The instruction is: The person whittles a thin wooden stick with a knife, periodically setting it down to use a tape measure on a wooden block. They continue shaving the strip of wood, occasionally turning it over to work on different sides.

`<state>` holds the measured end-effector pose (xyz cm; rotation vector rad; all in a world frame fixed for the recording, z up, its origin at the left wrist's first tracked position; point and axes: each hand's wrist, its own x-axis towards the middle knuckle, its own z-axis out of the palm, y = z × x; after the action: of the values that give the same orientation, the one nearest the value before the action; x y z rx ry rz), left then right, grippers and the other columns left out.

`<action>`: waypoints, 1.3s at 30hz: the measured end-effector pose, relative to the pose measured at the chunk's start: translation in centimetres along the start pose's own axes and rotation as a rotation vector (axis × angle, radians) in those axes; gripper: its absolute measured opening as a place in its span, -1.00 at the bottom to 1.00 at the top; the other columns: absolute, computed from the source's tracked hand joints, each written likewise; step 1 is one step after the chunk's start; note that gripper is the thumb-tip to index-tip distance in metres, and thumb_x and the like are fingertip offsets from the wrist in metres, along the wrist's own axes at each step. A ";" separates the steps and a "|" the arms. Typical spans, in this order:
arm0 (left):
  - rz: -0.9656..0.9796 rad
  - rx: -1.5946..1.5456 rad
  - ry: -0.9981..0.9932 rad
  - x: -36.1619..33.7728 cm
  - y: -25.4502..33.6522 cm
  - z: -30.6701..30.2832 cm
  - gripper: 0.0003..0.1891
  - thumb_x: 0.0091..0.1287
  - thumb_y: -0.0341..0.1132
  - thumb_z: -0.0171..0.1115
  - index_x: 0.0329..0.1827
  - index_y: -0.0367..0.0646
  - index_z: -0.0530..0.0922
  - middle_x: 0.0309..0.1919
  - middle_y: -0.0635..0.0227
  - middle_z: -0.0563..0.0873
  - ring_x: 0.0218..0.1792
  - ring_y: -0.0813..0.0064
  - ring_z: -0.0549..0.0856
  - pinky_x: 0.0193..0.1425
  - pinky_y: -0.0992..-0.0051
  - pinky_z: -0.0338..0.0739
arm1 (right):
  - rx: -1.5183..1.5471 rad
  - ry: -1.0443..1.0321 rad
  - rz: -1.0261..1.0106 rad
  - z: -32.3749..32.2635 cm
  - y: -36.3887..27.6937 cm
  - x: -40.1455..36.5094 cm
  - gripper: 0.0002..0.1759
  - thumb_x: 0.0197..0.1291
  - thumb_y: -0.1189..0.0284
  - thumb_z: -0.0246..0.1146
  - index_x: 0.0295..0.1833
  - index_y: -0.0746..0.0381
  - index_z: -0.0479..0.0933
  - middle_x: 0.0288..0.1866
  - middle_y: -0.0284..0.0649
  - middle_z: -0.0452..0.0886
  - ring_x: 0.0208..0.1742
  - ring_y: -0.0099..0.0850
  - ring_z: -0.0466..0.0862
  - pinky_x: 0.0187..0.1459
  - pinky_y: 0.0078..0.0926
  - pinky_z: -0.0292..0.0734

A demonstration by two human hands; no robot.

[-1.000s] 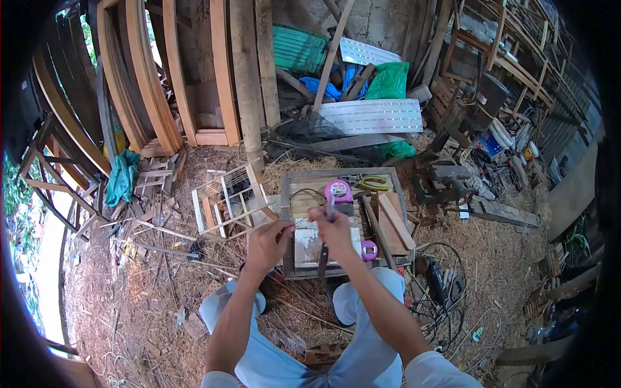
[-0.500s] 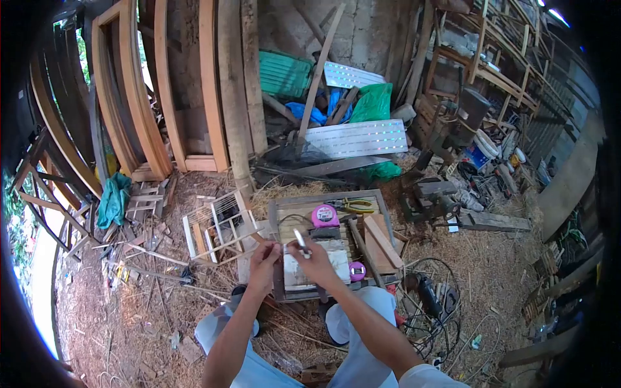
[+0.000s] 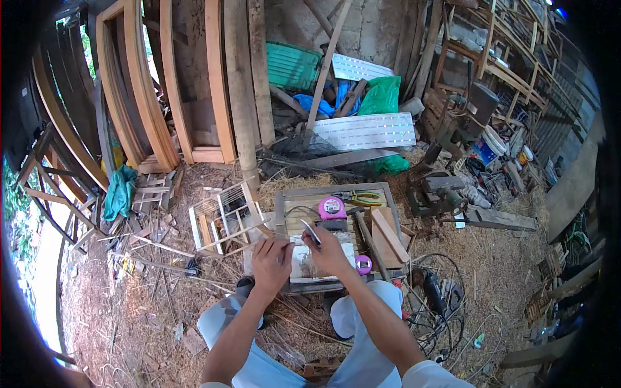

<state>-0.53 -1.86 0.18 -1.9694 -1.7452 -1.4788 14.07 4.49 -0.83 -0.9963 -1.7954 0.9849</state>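
Observation:
My left hand (image 3: 272, 260) is closed at the left edge of the low work table (image 3: 280, 213), its fingertips pinched together; I cannot tell what is in them. In my right hand (image 3: 330, 255) is a slim tool with a pale, blade-like end (image 3: 308, 230), pointing up and left. Below both hands lies a worn white board (image 3: 304, 266) with brown patches. A pink tape measure (image 3: 332, 207) rests beyond my right hand, and a smaller pink tape measure (image 3: 363, 264) sits beside its wrist. Yellow-handled pliers (image 3: 363, 199) lie at the table's far edge.
Left of the table stands a small frame of thin wooden sticks (image 3: 226, 216). Wooden strips (image 3: 389, 236) lie on the table's right side. A black power tool (image 3: 432, 294) with tangled cords is on the shavings-covered floor. Door frames (image 3: 139, 97) lean at the back left.
My left hand has turned, its back now showing more, and the thin stick seen at its fingers is no longer distinct. The tool in my right hand has tilted slightly. The view has shifted a little.

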 end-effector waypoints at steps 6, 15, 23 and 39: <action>0.115 0.182 -0.095 1.4 -1.2 -1.3 -0.89 0.05 -0.42 0.32 -0.34 -0.10 0.63 -0.36 0.39 0.66 -0.14 0.33 0.55 0.05 0.24 0.32 | -0.137 -0.049 -0.121 -1.7 1.8 0.9 -0.90 0.15 0.59 0.20 -0.20 0.32 0.49 -0.28 -0.05 0.57 -0.21 -0.17 0.57 -0.16 -0.32 0.43; -0.053 -0.204 -0.298 1.3 -1.6 -2.0 -0.92 0.20 -0.44 0.26 -0.27 -0.21 0.60 -0.40 0.19 0.63 -0.53 0.19 0.62 -0.46 0.36 0.48 | -0.141 0.182 0.108 -6.2 2.1 1.9 -0.76 0.29 0.34 0.14 -0.15 0.33 0.51 -0.36 0.04 0.57 -0.26 -0.06 0.60 -0.24 -0.21 0.42; -0.172 -0.146 -0.164 1.6 -2.2 -0.9 -0.92 0.20 -0.46 0.26 -0.26 -0.23 0.60 -0.37 0.21 0.66 -0.51 0.25 0.63 -0.44 0.39 0.49 | 0.532 -0.014 0.491 -5.7 -1.5 0.7 -0.74 0.40 0.30 0.01 -0.22 0.25 0.47 -0.35 -0.26 0.62 -0.60 -0.70 0.26 -0.58 -0.73 0.16; 0.146 -0.010 -0.134 1.0 -0.6 -1.4 -0.87 0.16 -0.48 0.29 -0.24 -0.13 0.57 -0.44 0.32 0.58 -0.52 0.32 0.64 -0.52 0.42 0.50 | 0.862 -0.487 0.417 -4.6 -1.6 0.8 -0.62 0.40 0.30 0.04 0.20 0.29 0.46 -0.35 -0.35 0.62 -0.62 -0.73 0.20 -0.61 -0.74 0.08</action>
<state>-1.93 -1.88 1.32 -2.1953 -1.6042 -1.3406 17.57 5.67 2.42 -0.5918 -1.2666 2.1645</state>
